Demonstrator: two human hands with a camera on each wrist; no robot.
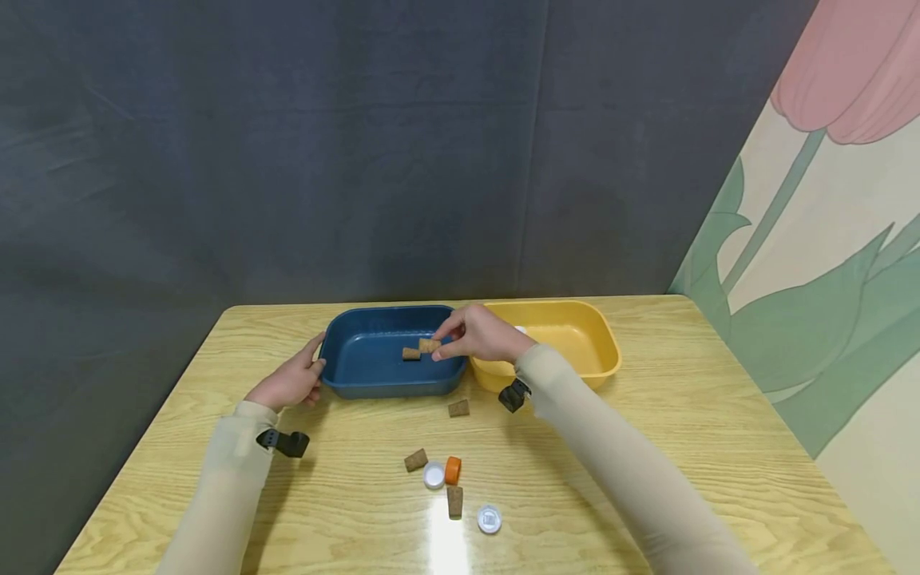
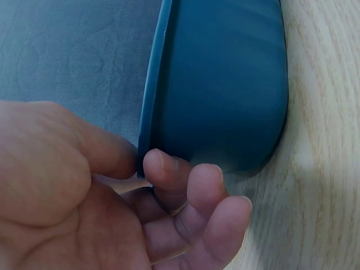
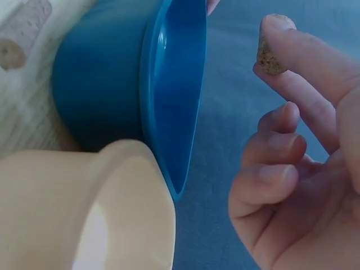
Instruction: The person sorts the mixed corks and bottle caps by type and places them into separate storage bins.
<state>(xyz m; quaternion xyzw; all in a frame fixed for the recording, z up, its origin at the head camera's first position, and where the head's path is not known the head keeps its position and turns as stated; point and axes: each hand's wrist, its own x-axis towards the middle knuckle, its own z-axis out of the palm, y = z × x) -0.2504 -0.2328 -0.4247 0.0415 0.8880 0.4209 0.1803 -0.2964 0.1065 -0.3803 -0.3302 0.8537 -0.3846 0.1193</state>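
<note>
Between its thumb and forefinger my right hand pinches a cork above the right part of a blue basin. The right wrist view shows the held cork end-on, with the other fingers loosely curled. Another cork lies inside the basin. At the basin's left end my left hand grips the rim, thumb over the edge and fingers against the outer wall. In the left wrist view, the basin's outer wall is close to the fingertips.
A yellow basin touches the blue one on the right; a white thing inside is partly hidden by my hand. Nearer lie corks, an orange cap and white caps. Dark cloth hangs behind the table.
</note>
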